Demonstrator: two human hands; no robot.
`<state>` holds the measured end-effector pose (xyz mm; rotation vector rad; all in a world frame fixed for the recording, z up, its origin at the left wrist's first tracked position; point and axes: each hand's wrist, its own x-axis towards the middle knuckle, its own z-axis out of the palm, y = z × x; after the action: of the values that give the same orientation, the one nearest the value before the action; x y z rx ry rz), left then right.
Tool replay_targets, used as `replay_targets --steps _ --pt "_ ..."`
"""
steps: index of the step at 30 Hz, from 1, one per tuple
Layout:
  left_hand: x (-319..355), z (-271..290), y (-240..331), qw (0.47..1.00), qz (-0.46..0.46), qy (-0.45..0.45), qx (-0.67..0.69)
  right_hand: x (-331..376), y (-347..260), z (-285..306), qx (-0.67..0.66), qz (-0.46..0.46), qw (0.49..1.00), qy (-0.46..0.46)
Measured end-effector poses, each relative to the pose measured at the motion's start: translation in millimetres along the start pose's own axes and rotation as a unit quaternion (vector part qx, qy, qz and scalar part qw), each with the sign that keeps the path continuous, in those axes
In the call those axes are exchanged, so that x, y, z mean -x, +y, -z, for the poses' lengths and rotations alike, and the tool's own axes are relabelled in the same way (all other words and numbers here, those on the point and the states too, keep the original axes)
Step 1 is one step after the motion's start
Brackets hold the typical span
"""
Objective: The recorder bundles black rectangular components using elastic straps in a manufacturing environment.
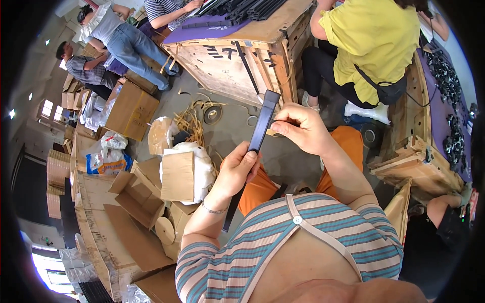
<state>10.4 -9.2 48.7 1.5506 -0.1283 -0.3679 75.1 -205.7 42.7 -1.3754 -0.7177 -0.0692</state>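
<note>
A long black plastic-looking bar (261, 126) slants up in front of my chest, its wider end at the top. My left hand (239, 169) is wrapped round its middle, thumb lying along the near face. The bar's thinner lower part runs down past my left wrist. Beside the upper end, my right hand (304, 130) is closed in a pinch with thumb and forefinger next to the bar's edge. A small dark bit shows at those fingertips, too small to name.
Ahead stands a wooden crate (222, 68) topped with purple cloth and several black bars. At right, a person in a yellow shirt (371, 43) sits by another crate (427, 116) bearing small black parts. Open cardboard boxes (139, 197) crowd my left; straps (189, 123) litter the floor.
</note>
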Motion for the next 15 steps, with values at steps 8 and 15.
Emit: replay_targets --steps 8,15 --pt "-2.8 0.8 -2.4 1.0 -0.007 0.01 -0.011 0.3 5.2 -8.1 -0.009 -0.041 0.999 -0.008" --pt "-3.5 -0.3 -1.8 1.0 -0.007 0.018 -0.009 0.7 7.6 -12.6 0.009 -0.045 0.999 -0.008"
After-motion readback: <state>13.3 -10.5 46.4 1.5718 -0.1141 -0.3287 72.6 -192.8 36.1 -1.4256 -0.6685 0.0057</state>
